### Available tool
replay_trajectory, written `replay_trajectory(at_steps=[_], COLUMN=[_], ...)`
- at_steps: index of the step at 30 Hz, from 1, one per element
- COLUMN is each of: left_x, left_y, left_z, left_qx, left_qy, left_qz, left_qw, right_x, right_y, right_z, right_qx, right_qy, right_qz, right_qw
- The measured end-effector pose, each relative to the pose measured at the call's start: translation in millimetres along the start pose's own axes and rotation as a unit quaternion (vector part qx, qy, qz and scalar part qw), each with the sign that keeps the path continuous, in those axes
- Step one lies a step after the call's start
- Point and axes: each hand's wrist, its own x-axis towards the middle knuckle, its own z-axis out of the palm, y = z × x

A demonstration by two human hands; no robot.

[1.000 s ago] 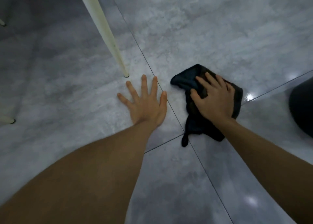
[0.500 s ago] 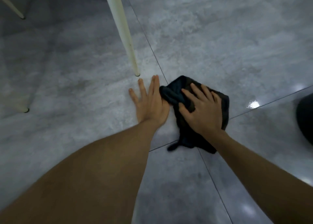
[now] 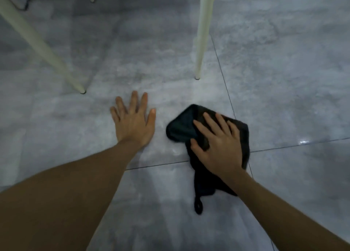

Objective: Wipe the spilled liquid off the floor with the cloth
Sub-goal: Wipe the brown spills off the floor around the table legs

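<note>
A dark, crumpled cloth lies on the grey tiled floor, its hanging loop trailing toward me. My right hand presses flat on top of the cloth with fingers spread, covering its middle. My left hand rests palm down on the bare tile to the left of the cloth, fingers apart, holding nothing, with a small gap between thumb and cloth. A faint wet sheen shows on the tile near the cloth's left edge; no clear puddle is visible.
A white furniture leg stands just beyond the cloth, and another slanted leg ends on the floor at the left. More legs show at the top edge. A bright glare spot lies at the right.
My right hand and the cloth have slid away from my left hand, which they touched half a second ago. The view has shifted, bringing more furniture legs into sight.
</note>
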Motion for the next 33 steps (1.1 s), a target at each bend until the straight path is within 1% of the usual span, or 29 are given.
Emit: replay_trajectory(at_steps=[2,5,8,10,12,13,14,15,16,17,19,21,22,24,26,27,29,31,33], left_x=[0,2,1,-1,-4,-6,-11,-16,-22,-30,-43,-53,-56,-60,-63,-65,-72,-76,-76], left_y=[1,0,-8,-13,-22,-27,-35,-45,-58,-72,-97,-119,-128,-144,-153,-157,-165,-167,-166], left_z=[1,3,5,4,-4,-8,-11,-12,-11,-11,-14,-15,-14,-14,-14,-14,-15,-17,-15], left_qx=[-0.008,-0.042,-0.120,-0.210,-0.310,-0.326,-0.314,-0.277,-0.224,-0.164,-0.070,-0.027,-0.024,-0.033,-0.039,-0.046,-0.092,-0.119,-0.112], left_qy=[0.016,0.051,0.087,0.116,0.112,0.094,0.079,0.080,0.092,0.106,0.110,0.094,0.090,0.080,0.076,0.080,0.091,0.108,0.120], left_qz=[0.007,-0.005,-0.002,-0.002,-0.024,-0.025,-0.015,0.002,0.011,0.000,-0.065,-0.125,-0.147,-0.184,-0.181,-0.175,-0.177,-0.171,-0.168], left_qw=[1.000,0.998,0.989,0.971,0.944,0.940,0.946,0.957,0.970,0.981,0.989,0.987,0.985,0.979,0.980,0.980,0.976,0.972,0.972], right_x=[-3,37,87,96,75,55,36,20,11,11,27,58,75,97,97,87,50,19,14], right_y=[8,0,-39,-79,-114,-122,-123,-118,-110,-102,-100,-117,-132,-169,-211,-228,-244,-229,-208], right_z=[-1,7,28,41,47,45,41,38,35,32,32,41,47,61,73,76,74,66,60], right_qx=[-0.003,-0.015,-0.010,0.002,0.012,0.011,0.012,0.014,0.018,0.020,0.013,0.016,0.025,0.032,0.036,0.045,0.057,0.060,0.049], right_qy=[-0.007,0.000,0.003,-0.017,-0.037,-0.040,-0.039,-0.037,-0.042,-0.048,-0.052,-0.037,-0.030,-0.033,-0.050,-0.057,-0.070,-0.069,-0.083], right_qz=[-0.012,0.056,0.103,0.091,0.036,-0.006,-0.050,-0.086,-0.113,-0.129,-0.109,-0.052,-0.027,-0.006,-0.023,-0.051,-0.139,-0.217,-0.242], right_qw=[1.000,0.998,0.995,0.996,0.999,0.999,0.998,0.995,0.993,0.990,0.993,0.998,0.999,0.999,0.998,0.996,0.986,0.972,0.965])
